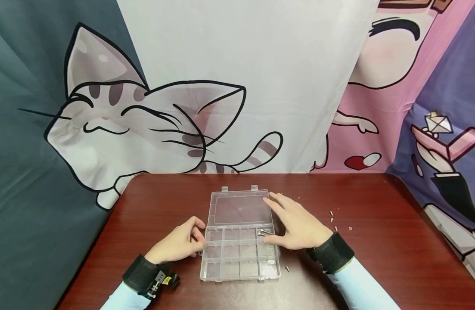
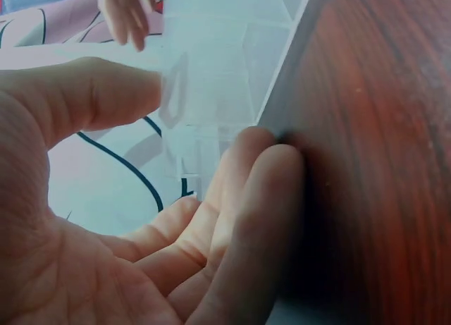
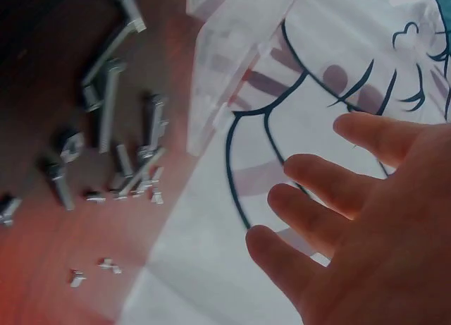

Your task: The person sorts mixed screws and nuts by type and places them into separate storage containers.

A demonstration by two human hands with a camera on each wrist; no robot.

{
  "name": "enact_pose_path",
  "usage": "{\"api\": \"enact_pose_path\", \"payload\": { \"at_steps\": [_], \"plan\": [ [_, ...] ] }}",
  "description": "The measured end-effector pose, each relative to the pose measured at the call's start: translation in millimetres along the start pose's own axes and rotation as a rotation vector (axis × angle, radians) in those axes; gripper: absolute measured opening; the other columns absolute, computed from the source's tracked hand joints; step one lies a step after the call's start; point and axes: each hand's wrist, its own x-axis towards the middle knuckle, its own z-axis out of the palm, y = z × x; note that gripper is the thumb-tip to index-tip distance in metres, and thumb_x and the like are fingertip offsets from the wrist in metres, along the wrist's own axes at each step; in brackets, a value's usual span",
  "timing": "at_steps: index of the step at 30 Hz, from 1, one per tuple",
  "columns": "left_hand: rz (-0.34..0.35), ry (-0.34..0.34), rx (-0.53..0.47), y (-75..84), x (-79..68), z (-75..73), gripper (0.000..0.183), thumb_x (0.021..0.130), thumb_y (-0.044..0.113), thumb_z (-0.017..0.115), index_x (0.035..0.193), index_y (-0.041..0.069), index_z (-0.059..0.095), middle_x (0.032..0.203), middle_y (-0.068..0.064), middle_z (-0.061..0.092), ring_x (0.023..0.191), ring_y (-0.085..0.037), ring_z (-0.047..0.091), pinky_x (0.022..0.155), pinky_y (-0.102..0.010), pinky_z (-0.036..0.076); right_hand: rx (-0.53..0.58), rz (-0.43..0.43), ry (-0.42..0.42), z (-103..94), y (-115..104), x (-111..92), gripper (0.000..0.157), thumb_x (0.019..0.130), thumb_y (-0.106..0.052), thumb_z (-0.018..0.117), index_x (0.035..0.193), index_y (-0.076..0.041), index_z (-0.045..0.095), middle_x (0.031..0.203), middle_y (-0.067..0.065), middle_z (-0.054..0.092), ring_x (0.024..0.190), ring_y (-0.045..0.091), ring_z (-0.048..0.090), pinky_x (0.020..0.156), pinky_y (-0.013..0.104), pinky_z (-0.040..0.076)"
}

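Box [image 1: 230, 271] mid-worktop [image 1: 163, 193], lid [image 1: 239, 209] open twd back edge. L hand [image 1: 179, 242] at its L side, can't tell if gripping; R hand [image 1: 299, 221] released, fingers spread by its R edge. Low R sweep could scatter loose screws [image 3: 108, 110] twd worktop's R edge.

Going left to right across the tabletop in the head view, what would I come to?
Black wristband on the left arm, left hand, clear plastic compartment box, right hand, small loose screws, tiny ring-shaped piece.
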Motion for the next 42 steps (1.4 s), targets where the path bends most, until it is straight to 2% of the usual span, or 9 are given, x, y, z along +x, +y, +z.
{"api": "enact_pose_path", "payload": {
  "at_steps": [6,9,12,17,20,25,31,36,42],
  "plan": [
    [-0.040,-0.085,-0.116,0.1,0.1,-1.8,0.041,0.090,0.023,0.068,0.115,-0.003,0.050,0.078,-0.012,0.064,0.063,-0.026,0.067,0.059,-0.036,0.058,-0.007,0.033,0.018,1.6,19,-1,0.087,0.081,-0.061,0.068,0.144,-0.004,0.051,0.143,0.014,0.050,0.128,0.027,0.050,0.107,0.045,0.041],
    [-0.041,-0.103,-0.153,0.1,0.6,-1.4,0.042,0.090,0.025,0.069,0.112,-0.005,0.051,0.075,-0.015,0.065,0.061,-0.028,0.067,0.058,-0.038,0.058,-0.038,0.053,0.041,3.1,27,-1,0.066,0.081,-0.046,0.073,0.130,-0.003,0.062,0.121,0.007,0.057,0.107,0.020,0.055,0.094,0.038,0.047],
    [-0.052,-0.124,-0.198,0.0,1.2,-0.9,0.041,0.090,0.024,0.069,0.110,-0.006,0.052,0.074,-0.018,0.067,0.062,-0.030,0.067,0.058,-0.040,0.058,-0.088,0.091,0.058,5.7,31,0,0.044,0.080,-0.035,0.073,0.112,-0.006,0.068,0.097,0.000,0.054,0.086,0.017,0.051,0.078,0.035,0.048],
    [-0.097,-0.158,-0.263,-0.2,0.5,-1.9,0.036,0.091,0.023,0.069,0.108,-0.005,0.054,0.074,-0.020,0.068,0.063,-0.032,0.068,0.058,-0.043,0.058,-0.167,0.164,0.084,14.3,30,4,0.025,0.078,-0.027,0.072,0.094,-0.009,0.070,0.081,-0.003,0.055,0.073,0.019,0.056,0.069,0.038,0.049],
    [-0.113,-0.170,-0.278,-1.0,0.6,-1.8,0.034,0.091,0.022,0.068,0.107,-0.005,0.054,0.074,-0.020,0.068,0.063,-0.032,0.068,0.058,-0.044,0.058,-0.168,0.235,0.083,20.0,28,6,0.013,0.077,-0.024,0.072,0.078,-0.014,0.064,0.071,-0.004,0.054,0.066,0.018,0.055,0.064,0.038,0.047],
    [-0.120,-0.170,-0.278,-1.5,0.9,-1.3,0.034,0.091,0.022,0.068,0.106,-0.005,0.055,0.074,-0.021,0.068,0.062,-0.032,0.068,0.057,-0.043,0.058,-0.151,0.370,0.068,26.6,23,12,0.027,0.076,-0.022,0.071,0.063,-0.018,0.049,0.057,-0.005,0.045,0.055,0.015,0.046,0.053,0.037,0.042],
    [-0.128,-0.164,-0.286,-0.5,-0.3,-0.4,0.034,0.091,0.023,0.068,0.105,-0.005,0.055,0.074,-0.021,0.067,0.062,-0.032,0.068,0.057,-0.043,0.058,-0.151,0.500,0.078,32.7,19,19,0.028,0.072,-0.018,0.071,0.057,-0.017,0.047,0.053,-0.002,0.047,0.054,0.024,0.054,0.052,0.043,0.048],
    [-0.129,-0.165,-0.291,-0.6,-0.1,-0.3,0.034,0.092,0.023,0.067,0.106,-0.005,0.055,0.074,-0.022,0.067,0.062,-0.033,0.068,0.057,-0.044,0.058,-0.153,0.536,0.113,32.6,16,20,0.026,0.066,-0.014,0.072,0.056,-0.016,0.049,0.056,0.004,0.054,0.057,0.032,0.060,0.054,0.048,0.051],
    [-0.113,-0.166,-0.277,-0.9,0.8,-1.0,0.033,0.092,0.021,0.067,0.106,-0.006,0.055,0.074,-0.021,0.067,0.062,-0.033,0.068,0.056,-0.043,0.058,-0.156,0.572,0.075,29.4,14,19,0.029,0.063,-0.020,0.077,0.053,-0.017,0.050,0.055,0.002,0.051,0.055,0.026,0.055,0.050,0.044,0.048]
  ]
}}
